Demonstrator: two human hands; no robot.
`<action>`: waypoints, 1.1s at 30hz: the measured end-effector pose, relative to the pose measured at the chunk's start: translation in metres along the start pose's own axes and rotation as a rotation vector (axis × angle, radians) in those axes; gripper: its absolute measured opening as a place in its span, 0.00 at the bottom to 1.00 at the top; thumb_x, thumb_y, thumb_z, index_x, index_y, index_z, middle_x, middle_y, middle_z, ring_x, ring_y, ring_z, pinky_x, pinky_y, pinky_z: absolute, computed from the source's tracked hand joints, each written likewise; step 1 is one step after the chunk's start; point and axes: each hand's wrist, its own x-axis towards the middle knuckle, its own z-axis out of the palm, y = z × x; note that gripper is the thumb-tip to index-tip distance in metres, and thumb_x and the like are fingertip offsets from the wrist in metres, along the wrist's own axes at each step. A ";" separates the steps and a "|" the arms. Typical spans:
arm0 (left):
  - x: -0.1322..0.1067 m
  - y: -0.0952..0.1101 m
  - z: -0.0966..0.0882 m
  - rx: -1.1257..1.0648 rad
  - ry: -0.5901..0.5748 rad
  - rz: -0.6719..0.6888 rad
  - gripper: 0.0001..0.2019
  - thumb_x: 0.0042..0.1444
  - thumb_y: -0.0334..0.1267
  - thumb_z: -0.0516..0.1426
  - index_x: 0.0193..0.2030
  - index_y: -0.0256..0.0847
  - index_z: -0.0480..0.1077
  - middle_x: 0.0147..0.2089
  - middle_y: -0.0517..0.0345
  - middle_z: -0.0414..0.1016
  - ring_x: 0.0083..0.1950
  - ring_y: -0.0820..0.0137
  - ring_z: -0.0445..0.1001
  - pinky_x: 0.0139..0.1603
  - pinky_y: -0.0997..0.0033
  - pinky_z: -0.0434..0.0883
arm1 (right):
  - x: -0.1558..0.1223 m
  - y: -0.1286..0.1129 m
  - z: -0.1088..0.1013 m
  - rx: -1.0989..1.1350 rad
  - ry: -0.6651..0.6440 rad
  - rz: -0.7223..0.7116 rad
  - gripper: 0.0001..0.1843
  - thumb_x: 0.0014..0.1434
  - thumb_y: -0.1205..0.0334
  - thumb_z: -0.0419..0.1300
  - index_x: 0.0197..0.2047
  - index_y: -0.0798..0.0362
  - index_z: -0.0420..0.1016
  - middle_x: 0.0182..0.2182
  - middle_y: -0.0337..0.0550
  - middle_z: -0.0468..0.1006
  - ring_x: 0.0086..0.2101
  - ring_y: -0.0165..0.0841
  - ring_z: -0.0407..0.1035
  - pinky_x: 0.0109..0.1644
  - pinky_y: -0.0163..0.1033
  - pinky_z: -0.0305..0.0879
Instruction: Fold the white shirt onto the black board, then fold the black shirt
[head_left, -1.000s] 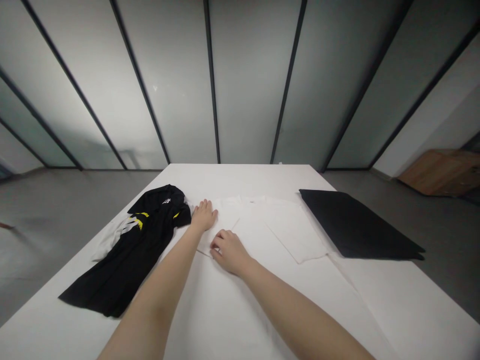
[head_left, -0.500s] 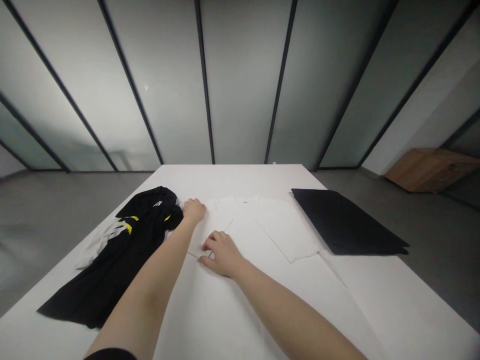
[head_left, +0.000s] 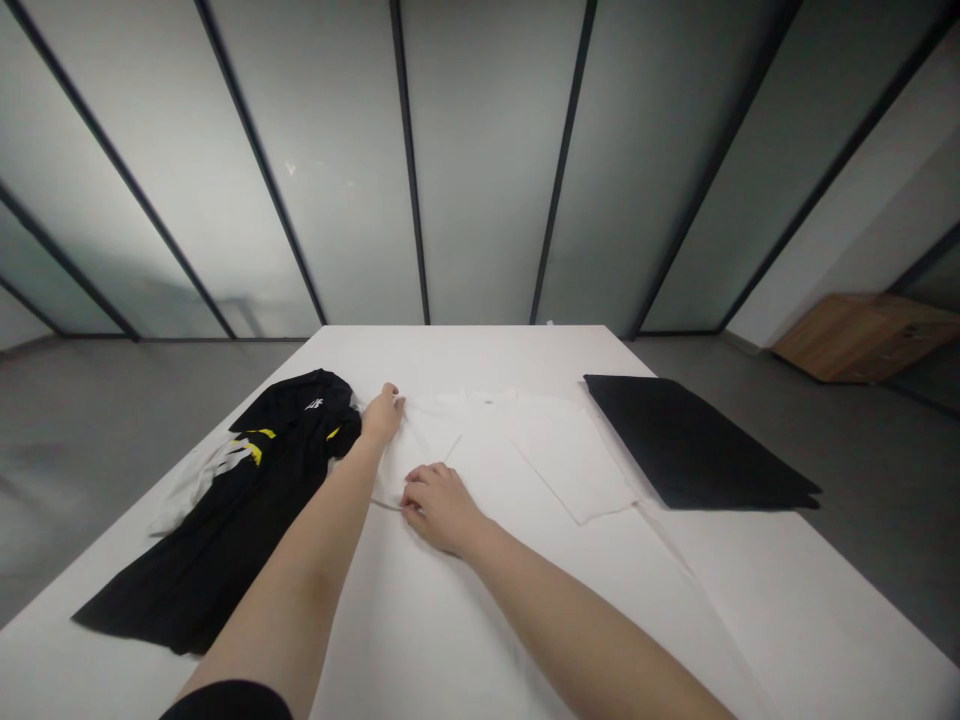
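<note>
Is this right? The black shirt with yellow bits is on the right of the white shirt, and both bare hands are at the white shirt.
One bit is wrong: the head view shows the black shirt on the left of the white shirt. The rest stands.
</note>
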 end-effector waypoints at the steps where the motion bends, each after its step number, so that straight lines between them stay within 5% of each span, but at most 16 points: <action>1: -0.003 0.002 0.000 -0.005 0.014 -0.002 0.16 0.74 0.42 0.50 0.64 0.42 0.62 0.56 0.41 0.79 0.56 0.56 0.80 0.52 0.60 0.73 | 0.000 0.000 -0.001 -0.002 0.010 -0.002 0.05 0.68 0.60 0.64 0.43 0.46 0.83 0.51 0.42 0.80 0.52 0.42 0.68 0.56 0.46 0.62; 6: -0.024 0.018 -0.007 0.095 0.137 0.067 0.17 0.71 0.41 0.54 0.63 0.39 0.67 0.65 0.36 0.69 0.62 0.51 0.75 0.59 0.55 0.72 | 0.002 -0.001 -0.002 -0.025 0.025 -0.033 0.09 0.69 0.54 0.64 0.42 0.48 0.83 0.42 0.44 0.79 0.46 0.40 0.68 0.52 0.45 0.62; 9: -0.050 0.026 -0.005 0.193 0.148 0.170 0.14 0.71 0.38 0.51 0.57 0.39 0.72 0.61 0.39 0.72 0.62 0.50 0.73 0.62 0.52 0.71 | 0.007 0.001 -0.005 -0.030 0.011 -0.008 0.13 0.73 0.58 0.58 0.40 0.50 0.83 0.38 0.44 0.79 0.42 0.38 0.70 0.51 0.44 0.63; 13: -0.084 0.020 0.012 0.233 0.046 0.252 0.18 0.72 0.36 0.48 0.61 0.35 0.72 0.64 0.36 0.74 0.67 0.51 0.71 0.66 0.53 0.68 | 0.009 0.011 -0.008 -0.034 0.116 0.177 0.13 0.72 0.60 0.57 0.52 0.48 0.82 0.55 0.48 0.79 0.56 0.42 0.69 0.61 0.46 0.62; 17: -0.097 0.010 0.018 0.240 0.002 0.336 0.26 0.73 0.43 0.48 0.72 0.34 0.65 0.75 0.35 0.64 0.76 0.47 0.62 0.73 0.47 0.62 | 0.003 0.018 -0.006 -0.099 0.049 0.308 0.30 0.73 0.53 0.55 0.74 0.51 0.66 0.75 0.55 0.61 0.73 0.54 0.52 0.74 0.59 0.47; 26: -0.107 0.002 0.011 0.261 -0.049 0.307 0.29 0.74 0.47 0.46 0.77 0.39 0.61 0.78 0.37 0.60 0.78 0.45 0.58 0.73 0.39 0.61 | 0.002 0.045 -0.013 -0.141 -0.022 0.496 0.37 0.73 0.44 0.50 0.79 0.51 0.56 0.79 0.50 0.49 0.76 0.56 0.41 0.77 0.62 0.37; 33: -0.133 -0.029 0.013 0.180 0.039 0.380 0.28 0.74 0.48 0.46 0.74 0.36 0.63 0.77 0.37 0.62 0.78 0.51 0.61 0.75 0.48 0.63 | 0.004 0.057 -0.020 -0.158 0.034 0.554 0.38 0.74 0.48 0.49 0.79 0.58 0.55 0.79 0.57 0.49 0.76 0.58 0.42 0.76 0.63 0.37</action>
